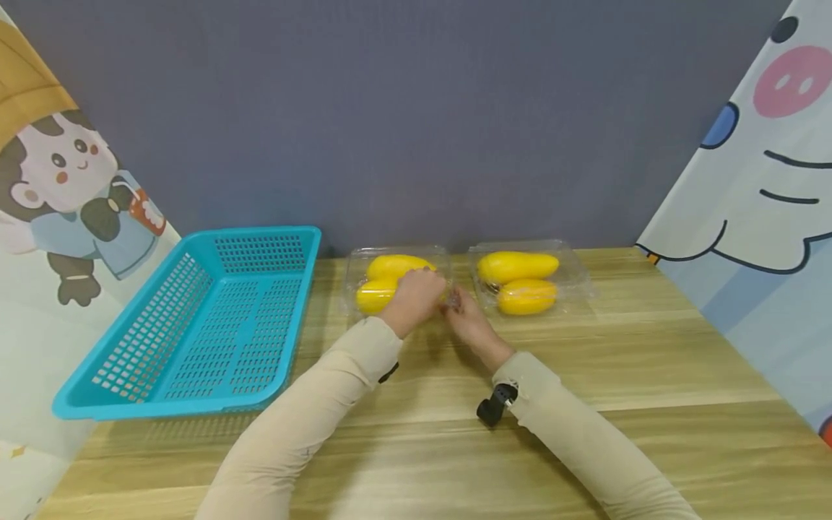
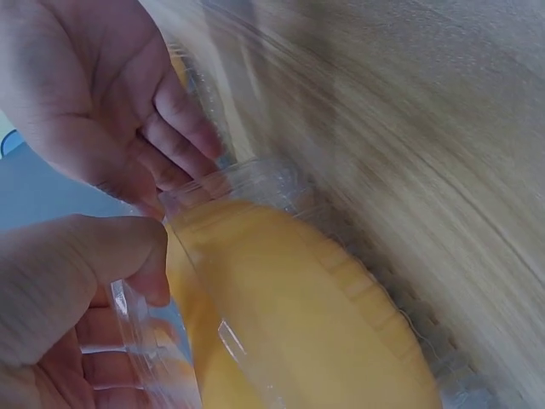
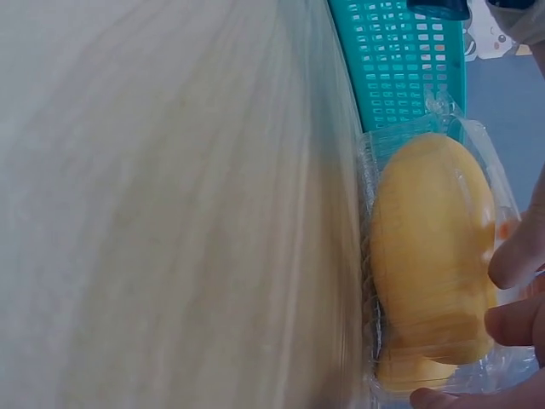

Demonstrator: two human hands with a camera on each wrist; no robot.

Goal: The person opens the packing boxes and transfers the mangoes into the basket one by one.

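Observation:
A clear plastic clamshell box (image 1: 354,273) with two yellow mangoes (image 1: 390,267) inside stands near the back of the wooden table. My left hand (image 1: 416,297) reaches over its right part; in the left wrist view the thumb (image 2: 140,256) and fingers grip the clear plastic edge. At the box's right front corner, my right hand (image 1: 469,321) pinches the plastic between thumb and fingertips. One mango (image 3: 434,247) shows large through the plastic in the right wrist view, with fingertips (image 3: 515,324) right at the box's side.
Another clear plastic box (image 1: 575,278) with two yellow mangoes (image 1: 528,296) sits to the right. On the left is a turquoise perforated basket (image 1: 299,318). A grey panel (image 1: 416,130) rises behind the table (image 1: 442,448), and cartoon-printed sheets (image 1: 754,195) flank it.

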